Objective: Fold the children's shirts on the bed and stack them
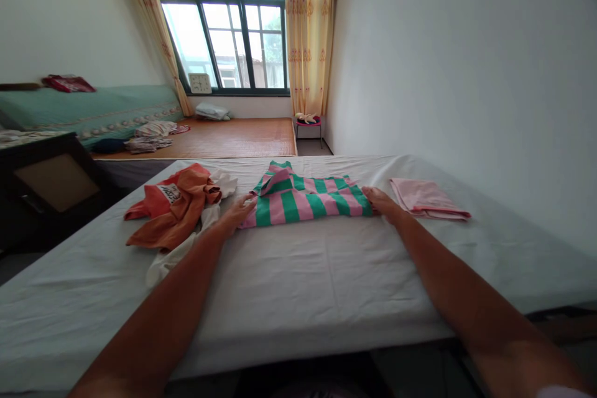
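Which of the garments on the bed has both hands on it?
The green-and-pink striped shirt: the left hand and right hand rest at its ends. The orange garment and folded pink cloth lie untouched.

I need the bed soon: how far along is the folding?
Done: one pink garment lies folded flat. In hand: the left hand and right hand press the ends of the half-folded striped shirt. Left: the crumpled orange and white clothes.

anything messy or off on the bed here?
Mostly tidy. The striped shirt lies folded between the left hand and right hand, and the pink cloth is folded flat. Only the orange shirt and white garment sit crumpled in a heap at left.
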Demonstrator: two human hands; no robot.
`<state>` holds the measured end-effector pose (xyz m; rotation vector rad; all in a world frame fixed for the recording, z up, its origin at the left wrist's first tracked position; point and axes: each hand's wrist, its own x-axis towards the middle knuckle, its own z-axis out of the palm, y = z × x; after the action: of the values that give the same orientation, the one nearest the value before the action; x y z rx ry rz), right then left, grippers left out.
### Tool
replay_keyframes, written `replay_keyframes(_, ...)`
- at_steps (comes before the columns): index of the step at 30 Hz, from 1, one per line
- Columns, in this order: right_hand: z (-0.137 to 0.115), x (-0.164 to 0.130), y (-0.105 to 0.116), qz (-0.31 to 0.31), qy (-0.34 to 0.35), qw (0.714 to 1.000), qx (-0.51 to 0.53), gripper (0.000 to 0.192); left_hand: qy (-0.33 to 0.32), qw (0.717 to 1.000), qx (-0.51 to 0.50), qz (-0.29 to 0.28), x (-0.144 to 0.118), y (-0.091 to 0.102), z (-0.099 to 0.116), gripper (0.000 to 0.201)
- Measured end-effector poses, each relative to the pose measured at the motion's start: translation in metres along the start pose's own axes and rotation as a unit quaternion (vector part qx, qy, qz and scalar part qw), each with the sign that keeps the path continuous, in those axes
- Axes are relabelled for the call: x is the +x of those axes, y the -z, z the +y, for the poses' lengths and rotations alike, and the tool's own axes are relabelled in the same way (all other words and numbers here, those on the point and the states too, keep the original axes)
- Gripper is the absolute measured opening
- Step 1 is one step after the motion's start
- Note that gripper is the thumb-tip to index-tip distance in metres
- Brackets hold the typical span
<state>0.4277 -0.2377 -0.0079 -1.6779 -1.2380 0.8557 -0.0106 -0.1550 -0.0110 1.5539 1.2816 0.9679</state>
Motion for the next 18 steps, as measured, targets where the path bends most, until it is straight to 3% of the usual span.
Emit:
replay_keyframes(2, 0.008, -0.003, -0.003, -0.009, 0.035, 0.999, -0.002, 0.063, -0.006, 1.0, 0.015, -0.004, -0.002, 0.0, -0.009, 0.086)
replay_keyframes(4, 0.012, -0.008, -0.002, -0.023, 0.06, 0.998, -0.012, 0.074, -0.051, 0.998, 0.039, -0.02, -0.004, 0.002, -0.011, 0.083)
replay_keyframes(8, 0.008, -0.015, 0.014, -0.075, 0.113, 0.99, -0.022, 0.056, -0.143, 0.984, 0.098, -0.043, -0.007, 0.01, 0.001, 0.058)
replay_keyframes(10, 0.005, -0.018, 0.026, -0.108, 0.121, 0.986, -0.029, 0.048, -0.137, 0.981, 0.109, -0.084, -0.01, 0.017, 0.008, 0.051)
replay_keyframes(14, 0.006, -0.024, 0.046, -0.216, 0.098, 0.967, -0.09, 0.048, -0.083, 0.961, 0.128, -0.23, -0.016, 0.028, 0.014, 0.046)
replay_keyframes(16, 0.007, -0.024, 0.047, -0.236, 0.092, 0.961, -0.113, 0.047, -0.083, 0.958, 0.134, -0.239, -0.017, 0.028, 0.013, 0.046)
replay_keyframes(18, 0.008, -0.025, 0.046, -0.238, 0.088, 0.96, -0.118, 0.046, -0.09, 0.963, 0.142, -0.211, -0.018, 0.025, 0.013, 0.047)
